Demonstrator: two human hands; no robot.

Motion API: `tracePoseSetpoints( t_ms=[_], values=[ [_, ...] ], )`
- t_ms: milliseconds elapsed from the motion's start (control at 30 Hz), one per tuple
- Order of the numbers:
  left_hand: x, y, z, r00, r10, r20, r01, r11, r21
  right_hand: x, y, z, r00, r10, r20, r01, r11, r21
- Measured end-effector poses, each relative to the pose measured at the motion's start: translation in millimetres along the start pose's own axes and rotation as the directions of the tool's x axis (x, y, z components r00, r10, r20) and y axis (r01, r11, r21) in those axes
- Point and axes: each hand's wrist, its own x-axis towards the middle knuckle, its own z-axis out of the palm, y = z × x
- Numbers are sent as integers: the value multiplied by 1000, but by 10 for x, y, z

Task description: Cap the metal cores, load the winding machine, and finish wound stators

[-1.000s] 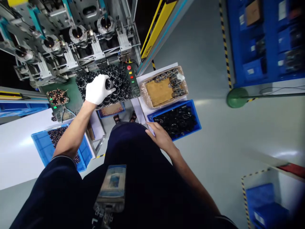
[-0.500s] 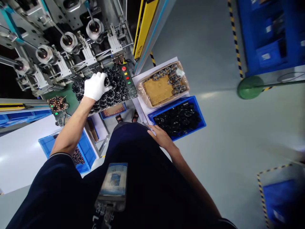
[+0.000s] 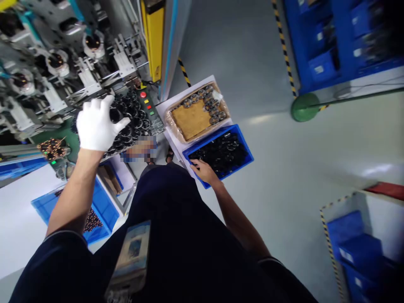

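Observation:
My left hand [image 3: 96, 124], in a white glove, is spread over the left part of a pile of black ring-shaped parts [image 3: 137, 122] on the machine's green bench. Its thumb points right, apart from the fingers; I see nothing held, though the palm side is hidden. My right hand [image 3: 203, 171] is bare and rests at the near left edge of a blue bin [image 3: 230, 173]. Its fingers reach loosely over the rim, beside the black parts [image 3: 227, 147] heaped inside. No part shows in its grasp.
Behind the blue bin, a plastic-lined box [image 3: 186, 124] holds metallic rings on brown board. A machine with several round metal fixtures [image 3: 94, 44] stands at upper left, beside a yellow post [image 3: 153, 46]. Copper-wound parts [image 3: 52, 148] sit on the bench's left. A green round base [image 3: 304, 107] stands at right.
My view has shifted, so the bench and bins appear further left. The gloved left hand has drawn leftward across the ring pile. My right hand has moved up onto the blue bin's edge.

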Motion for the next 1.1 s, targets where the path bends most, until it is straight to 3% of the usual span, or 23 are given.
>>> tracePoseSetpoints(
  t_ms=[100, 200, 367, 533, 600, 700, 900, 1100],
  values=[
    [-70, 483, -29, 995, 84, -61, -88, 994, -68, 195, 352, -40, 973, 175, -153, -181, 983, -29],
    [114, 1142, 224, 965, 250, 74, -241, 964, -114, 413, 606, 4, 929, 269, -255, -284, 958, -26],
    [1007, 2150, 1012, 888, 359, 287, -317, 930, -184, 644, 802, 162, 921, 277, -272, -283, 959, 19],
    [1901, 2802, 1645, 846, 321, 425, -327, 943, -60, 648, 912, 204, 931, 284, -229, -276, 959, 66],
    [2118, 2956, 1763, 831, 315, 459, -346, 938, -16, 624, 957, 191, 943, 265, -200, -252, 964, 87],
    [2320, 3063, 1799, 800, 348, 488, -416, 909, 35, 585, 997, 164, 961, 223, -166, -206, 972, 110],
    [2425, 3046, 1752, 707, 465, 534, -580, 813, 61, 547, 917, 135, 954, 253, -158, -240, 966, 99],
    [2416, 3072, 1978, 742, 409, 531, -493, 870, 19, 566, 858, 171, 939, 308, -150, -300, 951, 72]
  ],
)
